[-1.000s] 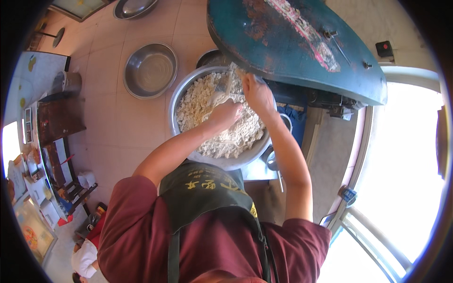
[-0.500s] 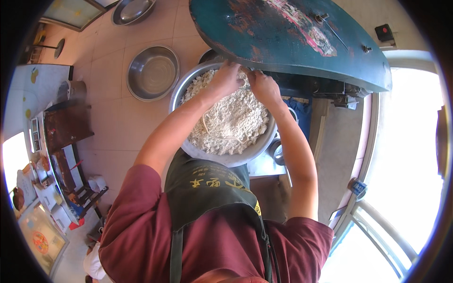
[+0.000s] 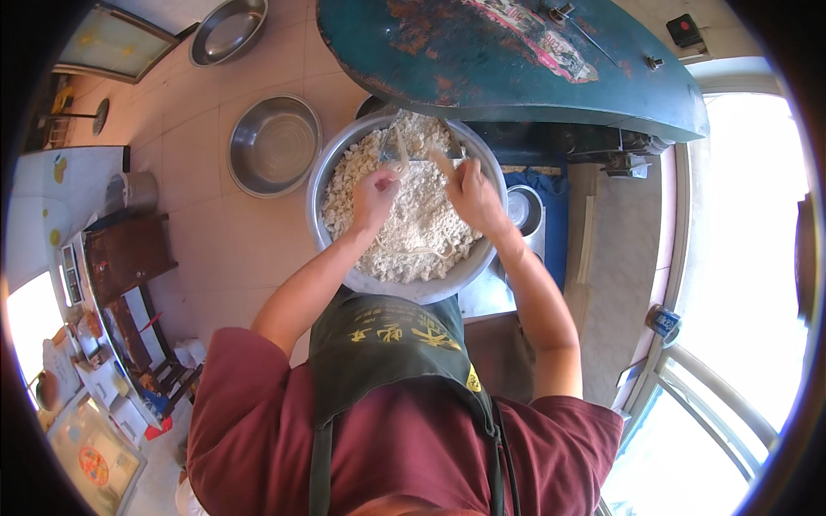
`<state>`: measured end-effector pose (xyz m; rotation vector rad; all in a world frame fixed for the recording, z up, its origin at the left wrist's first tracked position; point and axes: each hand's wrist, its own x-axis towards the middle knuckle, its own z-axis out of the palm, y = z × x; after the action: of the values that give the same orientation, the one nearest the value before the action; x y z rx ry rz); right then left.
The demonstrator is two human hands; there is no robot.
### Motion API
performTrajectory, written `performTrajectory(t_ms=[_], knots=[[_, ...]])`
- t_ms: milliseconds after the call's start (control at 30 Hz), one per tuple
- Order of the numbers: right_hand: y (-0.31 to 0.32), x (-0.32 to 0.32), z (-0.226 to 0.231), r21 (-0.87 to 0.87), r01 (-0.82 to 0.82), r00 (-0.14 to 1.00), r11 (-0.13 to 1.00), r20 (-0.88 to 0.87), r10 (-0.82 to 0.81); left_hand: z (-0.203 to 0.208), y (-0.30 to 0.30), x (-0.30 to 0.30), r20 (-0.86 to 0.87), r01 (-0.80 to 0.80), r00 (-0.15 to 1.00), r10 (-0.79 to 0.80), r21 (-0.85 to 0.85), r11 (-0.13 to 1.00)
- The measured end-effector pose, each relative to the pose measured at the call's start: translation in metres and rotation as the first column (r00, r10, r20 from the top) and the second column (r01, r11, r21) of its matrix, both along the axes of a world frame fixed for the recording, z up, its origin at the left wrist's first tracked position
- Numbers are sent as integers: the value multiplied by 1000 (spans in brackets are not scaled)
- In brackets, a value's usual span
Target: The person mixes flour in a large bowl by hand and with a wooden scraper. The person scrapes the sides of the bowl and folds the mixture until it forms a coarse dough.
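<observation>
A large metal basin (image 3: 320, 202) full of pale, crumbly dough (image 3: 417, 215) stands in front of me, below the rounded green machine cover. Over its left half is my left hand (image 3: 375, 199), fingers curled in; whatever they pinch is too small to make out. Just beyond the fingertips a pale strip (image 3: 400, 148) runs up beside a grey sheet-like edge. My right hand (image 3: 473, 196) is curled over the right half of the basin. A blurred, pale streak lies at its fingertips, either dough or a finger. A thin strand rests on the near crumbs.
The big green machine cover (image 3: 516, 64) overhangs the basin's far rim. Two more metal basins stand on the tiled floor, one at left (image 3: 275, 146) and another farther off (image 3: 228, 30). A small metal pot (image 3: 523, 211) sits right of the basin. Cluttered shelving (image 3: 129, 258) lines the left.
Both hands have drawn back toward me from under the machine cover's edge and moved apart. The grey edge and pale strip beyond them now show. My view has shifted slightly.
</observation>
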<state>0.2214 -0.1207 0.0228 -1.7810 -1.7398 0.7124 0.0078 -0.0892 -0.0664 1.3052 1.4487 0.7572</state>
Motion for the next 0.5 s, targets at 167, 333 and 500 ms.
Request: performTrajectory(t_ms=[167, 333, 500], knots=[[-15, -35, -19, -419, 174, 956, 891, -143, -254, -24, 23, 11, -36, 14, 999, -17, -93, 996], [-14, -72, -48, -444, 301, 746, 844, -442, -498, -4, 17, -1, 54, 184, 982, -182, -46, 982], [-20, -86, -44, -474, 157, 526, 866, -702, -480, 32, 4, -18, -71, 230, 972, -223, 123, 965]])
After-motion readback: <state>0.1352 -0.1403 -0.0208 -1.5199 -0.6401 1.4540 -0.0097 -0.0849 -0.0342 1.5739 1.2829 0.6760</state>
